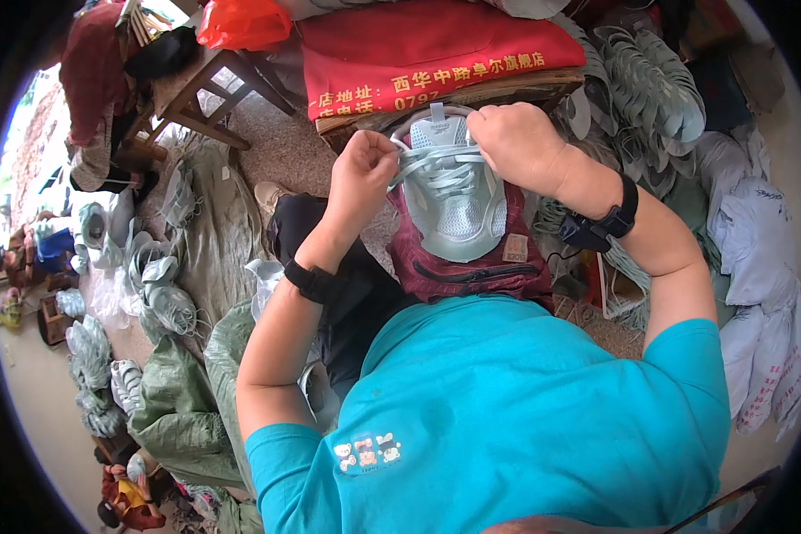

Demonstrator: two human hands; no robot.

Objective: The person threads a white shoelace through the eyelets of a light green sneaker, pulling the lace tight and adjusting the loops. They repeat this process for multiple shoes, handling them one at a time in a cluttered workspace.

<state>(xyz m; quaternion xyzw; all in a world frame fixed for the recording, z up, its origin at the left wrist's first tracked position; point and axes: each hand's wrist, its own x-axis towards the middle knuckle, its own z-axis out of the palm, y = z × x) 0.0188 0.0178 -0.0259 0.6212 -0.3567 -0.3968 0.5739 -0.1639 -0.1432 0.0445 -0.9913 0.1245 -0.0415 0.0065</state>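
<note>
Lacing seems well along on a pale upper, its top rows slack.

The upper lies toe-inward on a maroon zipped cloth at the person's lap, between both hands. The left hand pinches the lace between thumb and finger at the upper's left edge; the right hand curls at its right edge, though what its fingertips grip cannot be told. Lace crosses the tongue in several rows; tightening and evening the top appear left, and no bow shows. Green sacks at left and plump white sacks at right hide their contents, as does a red bag by the stool.
</note>
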